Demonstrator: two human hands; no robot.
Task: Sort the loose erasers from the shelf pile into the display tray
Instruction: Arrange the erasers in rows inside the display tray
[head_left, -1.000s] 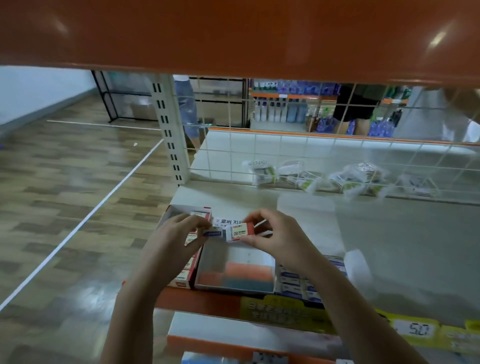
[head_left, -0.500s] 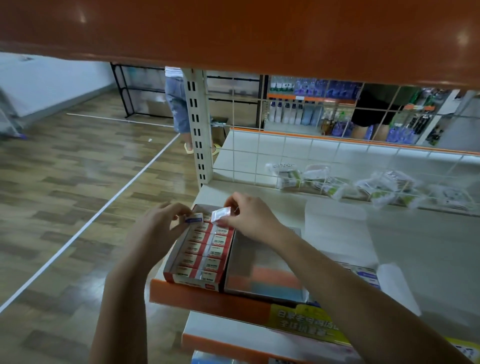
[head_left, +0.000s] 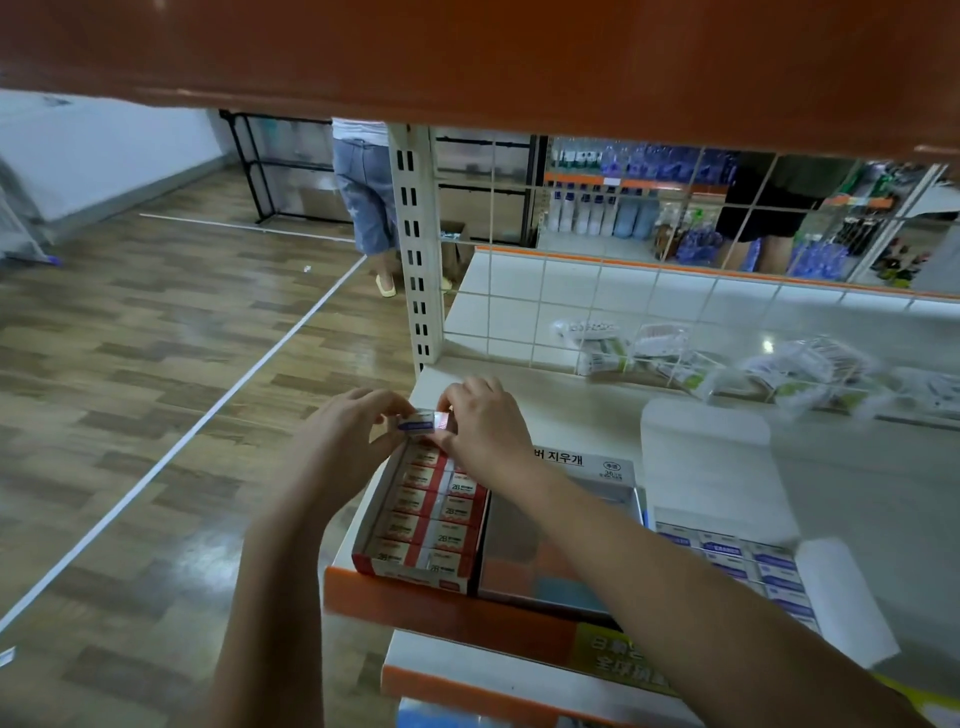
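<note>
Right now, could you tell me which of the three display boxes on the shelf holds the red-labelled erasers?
The leftmost display box, under both hands, holds them; the middle box shows only blurred colour blocks, and the right box holds blue-labelled erasers.

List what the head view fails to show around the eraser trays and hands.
- Far end of the red-and-white eraser tray: hidden by both hands.
- Small white eraser: print blurred; the right hand hides its grip.
- Grey middle box: partly under the right forearm.
- Blue-labelled erasers: labels too blurred.
</note>
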